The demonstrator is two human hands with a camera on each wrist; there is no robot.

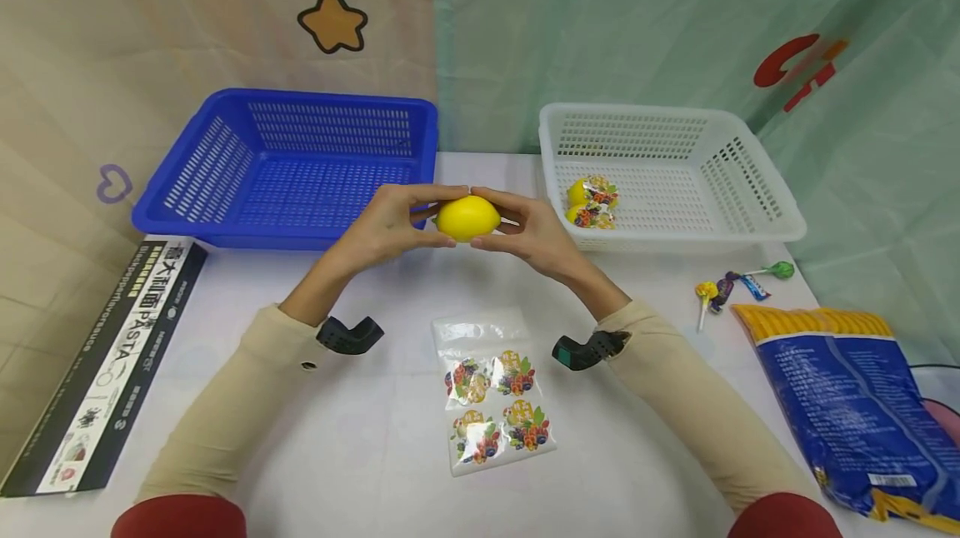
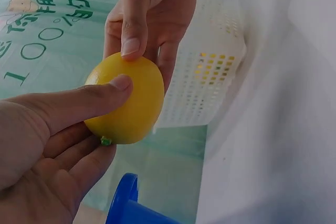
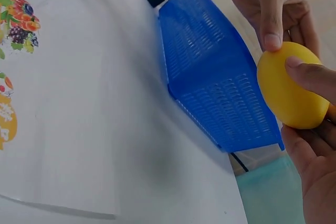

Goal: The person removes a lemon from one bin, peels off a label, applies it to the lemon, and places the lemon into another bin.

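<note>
A yellow lemon [image 1: 468,219] is held up above the table between both hands, level with the gap between the two baskets. My left hand [image 1: 390,221] grips its left end, thumb in front and fingers behind. From the other side my right hand [image 1: 534,231] pinches it in the same way. In the left wrist view the lemon [image 2: 134,103] shows a small green stem tip low down. Nearer to me on the table lies a clear sheet of fruit stickers [image 1: 495,392], its printed fruit clusters facing up.
A blue basket [image 1: 285,242] stands back left. The white basket [image 1: 675,242] at back right holds two stickered lemons [image 1: 592,203]. Lollipops and small candies [image 1: 723,291] lie right, above a blue bag [image 1: 847,405]. A long black pasta box [image 1: 105,371] lies along the left edge.
</note>
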